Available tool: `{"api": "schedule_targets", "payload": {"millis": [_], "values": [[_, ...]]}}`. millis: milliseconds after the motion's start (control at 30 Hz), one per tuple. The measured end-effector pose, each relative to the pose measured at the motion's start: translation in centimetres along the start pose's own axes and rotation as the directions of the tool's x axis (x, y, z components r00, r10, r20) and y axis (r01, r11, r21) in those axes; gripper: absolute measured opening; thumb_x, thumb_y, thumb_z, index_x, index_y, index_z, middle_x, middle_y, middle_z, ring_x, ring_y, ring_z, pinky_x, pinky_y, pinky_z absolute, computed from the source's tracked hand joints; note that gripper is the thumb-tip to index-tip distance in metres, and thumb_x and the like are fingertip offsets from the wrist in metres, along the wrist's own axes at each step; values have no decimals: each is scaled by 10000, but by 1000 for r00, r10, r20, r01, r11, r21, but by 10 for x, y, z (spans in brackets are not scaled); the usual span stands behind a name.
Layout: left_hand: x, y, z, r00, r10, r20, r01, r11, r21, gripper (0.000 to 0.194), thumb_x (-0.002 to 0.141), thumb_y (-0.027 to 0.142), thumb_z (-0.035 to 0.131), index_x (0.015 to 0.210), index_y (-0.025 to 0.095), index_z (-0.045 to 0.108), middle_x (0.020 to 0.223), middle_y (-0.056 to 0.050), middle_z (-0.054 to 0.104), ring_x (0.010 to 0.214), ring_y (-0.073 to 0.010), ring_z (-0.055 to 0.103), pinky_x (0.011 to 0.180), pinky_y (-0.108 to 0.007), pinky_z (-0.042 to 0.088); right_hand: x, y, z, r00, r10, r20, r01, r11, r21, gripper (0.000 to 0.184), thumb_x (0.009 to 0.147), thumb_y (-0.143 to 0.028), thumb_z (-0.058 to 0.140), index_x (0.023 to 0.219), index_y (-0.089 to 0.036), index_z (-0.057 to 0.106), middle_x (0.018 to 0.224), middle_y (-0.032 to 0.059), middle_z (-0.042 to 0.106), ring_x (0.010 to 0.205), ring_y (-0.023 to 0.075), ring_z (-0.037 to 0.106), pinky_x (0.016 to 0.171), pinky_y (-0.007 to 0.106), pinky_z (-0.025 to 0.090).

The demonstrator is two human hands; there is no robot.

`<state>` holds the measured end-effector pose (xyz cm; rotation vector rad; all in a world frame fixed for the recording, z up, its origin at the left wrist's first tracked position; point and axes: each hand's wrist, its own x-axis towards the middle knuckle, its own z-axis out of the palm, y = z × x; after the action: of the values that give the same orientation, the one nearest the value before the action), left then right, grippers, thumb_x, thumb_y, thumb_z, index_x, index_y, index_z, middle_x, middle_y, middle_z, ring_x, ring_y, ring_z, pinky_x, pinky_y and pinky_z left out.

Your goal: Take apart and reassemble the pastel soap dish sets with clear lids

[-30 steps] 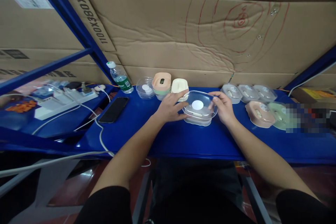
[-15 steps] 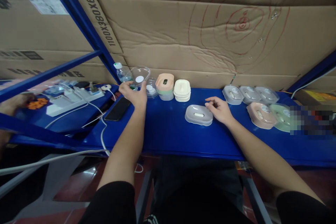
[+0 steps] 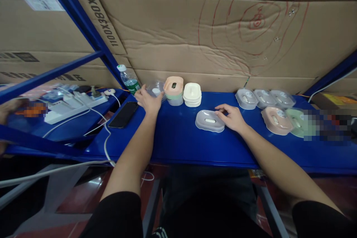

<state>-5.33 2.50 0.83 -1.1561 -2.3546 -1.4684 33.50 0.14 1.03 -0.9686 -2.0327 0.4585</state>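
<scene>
My left hand (image 3: 150, 100) reaches to the back left, its thumb and fingers spread around the rim of a clear plastic lid (image 3: 156, 85) with a white round label, at the stack of clear lids there. In front of me a grey oval box (image 3: 205, 122), with a white bar in its top, lies flat on the table. At its right rear corner is my right hand (image 3: 231, 116), fingers loosely bent and apart, the thumb at the rim. A stack of peach, green and grey pieces (image 3: 174, 91) and a stack of cream pieces (image 3: 192, 95) stand between the hands, further back.
Several lidded boxes stand at the right, among them a pink box (image 3: 277, 121) and a green box (image 3: 298, 123). A water bottle (image 3: 129, 81), a black phone (image 3: 124, 114), a power strip (image 3: 74, 108) and cables occupy the left. Another person's hand (image 3: 11, 109) shows at the far left.
Both hands held a clear lid over the grey box. My left hand carried it left and has lowered it onto the clear stack. My right hand let go and stays beside the box.
</scene>
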Motion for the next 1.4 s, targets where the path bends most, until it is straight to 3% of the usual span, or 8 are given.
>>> {"api": "schedule_targets", "payload": {"millis": [133,267,433,767,1167,1400], "values": [[0,-2,1,999,3,53,-4,1000,12,935,705,367,904,1513,193,467,1542,-229,405,1520,-445,372,1246,-645,324,0,-1,0,1000,-6,13,6,1000,-24,244,946,-434,677,1053,-240,779,808,26,786,712,205,728,698,339,568],[-1,-3,2,994,43,98,-43,999,-3,1069,665,287,879,1590,175,356,1680,-259,298,1595,-427,285,1285,-632,271,-1,-1,-1,999,-10,32,11,999,-40,251,948,-441,677,1065,-243,778,813,25,788,728,210,735,710,344,568],[-1,-4,3,989,82,120,-81,997,-12,1140,638,264,890,1615,161,312,1639,-262,412,1566,-430,351,1277,-639,286,-1,-2,-2,998,-2,58,5,999,-48,259,953,-458,672,1062,-249,779,831,31,795,743,220,742,725,362,566],[-4,2,-1,992,10,126,-11,1000,9,1250,634,312,932,1653,141,229,1636,-301,424,1552,-477,386,1263,-694,276,-2,-3,-2,996,-5,87,11,998,-60,254,961,-454,662,1065,-256,783,842,29,791,740,211,730,719,355,549],[-1,0,0,995,2,97,-3,1000,6,1047,647,332,923,1543,156,410,1580,-260,500,1519,-442,435,1273,-653,300,-2,-2,-2,994,-14,111,21,998,-67,250,964,-454,661,1071,-266,787,849,21,787,744,200,725,723,350,542],[-1,-1,-1,997,1,82,-1,1000,0,1016,657,351,933,1521,143,441,1555,-257,529,1505,-426,459,1266,-628,315,-2,-3,-2,993,-17,115,25,998,-61,252,963,-456,658,1065,-265,786,861,27,794,747,203,729,725,355,550]]}}
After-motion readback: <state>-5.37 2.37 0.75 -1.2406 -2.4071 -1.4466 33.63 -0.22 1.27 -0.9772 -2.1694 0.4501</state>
